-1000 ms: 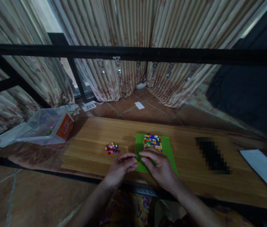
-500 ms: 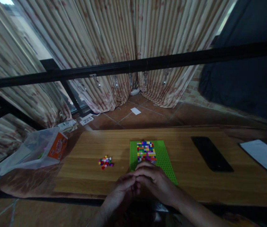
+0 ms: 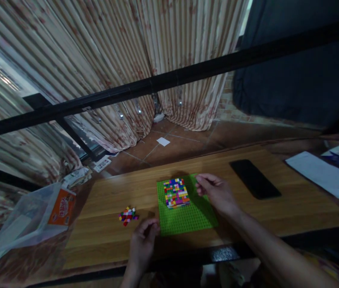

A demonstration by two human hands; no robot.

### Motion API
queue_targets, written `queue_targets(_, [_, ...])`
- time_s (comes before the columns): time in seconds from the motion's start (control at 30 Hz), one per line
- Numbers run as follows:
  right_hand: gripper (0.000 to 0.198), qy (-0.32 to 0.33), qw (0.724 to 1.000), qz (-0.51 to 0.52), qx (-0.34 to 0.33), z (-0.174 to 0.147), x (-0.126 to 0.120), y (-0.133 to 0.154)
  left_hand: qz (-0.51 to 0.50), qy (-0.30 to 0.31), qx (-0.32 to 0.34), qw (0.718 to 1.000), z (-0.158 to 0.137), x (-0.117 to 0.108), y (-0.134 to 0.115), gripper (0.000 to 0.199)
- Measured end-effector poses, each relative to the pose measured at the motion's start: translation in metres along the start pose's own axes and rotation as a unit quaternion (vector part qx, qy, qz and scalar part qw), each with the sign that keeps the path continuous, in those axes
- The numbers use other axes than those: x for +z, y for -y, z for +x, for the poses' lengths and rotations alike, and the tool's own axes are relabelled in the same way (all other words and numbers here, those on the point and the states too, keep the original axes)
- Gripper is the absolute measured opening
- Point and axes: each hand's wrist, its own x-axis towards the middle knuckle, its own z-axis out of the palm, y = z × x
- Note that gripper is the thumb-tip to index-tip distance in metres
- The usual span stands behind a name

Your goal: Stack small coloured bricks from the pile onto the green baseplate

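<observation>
A green studded baseplate (image 3: 187, 222) lies on the wooden table. On its upper left part stands a multicoloured block of small toy bricks (image 3: 176, 194), built several layers high. My right hand (image 3: 217, 194) is over the plate's right side, right of the block, thumb and fingertips pinched together; anything between them is too small to make out. At the plate's lower left corner is my left hand (image 3: 144, 240), fingers curled and tips close to the plate's edge. What it grips, if anything, is hidden. Loose bricks (image 3: 128, 215) lie in a small pile to the left.
A black phone-like slab (image 3: 255, 179) lies on the table (image 3: 97, 232) at the right, with white paper (image 3: 316, 172) beyond it. Left of the table stands a clear plastic bin (image 3: 37, 218) with an orange label. A dark rail (image 3: 169, 82) crosses before the curtains.
My hands, together in front of the plate before, have come apart: the right went up and right, the left down and left. The view has turned, showing the brick block fully.
</observation>
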Motion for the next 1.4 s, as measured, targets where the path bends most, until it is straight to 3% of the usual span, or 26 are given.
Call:
queue_targets(0.17, [0.036,-0.007,0.994,0.092,0.056,0.009,-0.004,0.001,0.156,-0.056,0.16,0.973,0.01,-0.02,0.015,0.015])
queue_targets(0.33, [0.036,0.023,0.994,0.088,0.06,0.011,-0.006,-0.007,0.211,-0.065,0.238,0.946,0.011,-0.019,0.023,0.015])
queue_targets(0.6, [0.033,0.019,0.999,-0.033,0.01,0.021,-0.005,-0.025,0.253,-0.082,0.279,0.923,0.009,-0.012,0.025,0.016])
queue_targets(0.83, [0.022,0.05,0.985,-0.124,-0.104,0.036,0.013,-0.028,0.266,-0.085,0.285,0.917,0.009,-0.011,0.028,0.017])
queue_targets(1.1, [0.023,0.089,0.987,-0.123,-0.057,0.041,0.022,-0.042,0.281,-0.081,0.282,0.914,0.007,-0.009,0.024,0.018])
queue_targets(1.4, [0.025,0.103,0.991,-0.09,-0.002,0.039,0.025,-0.035,0.282,-0.075,0.272,0.917,0.007,-0.01,0.027,0.019])
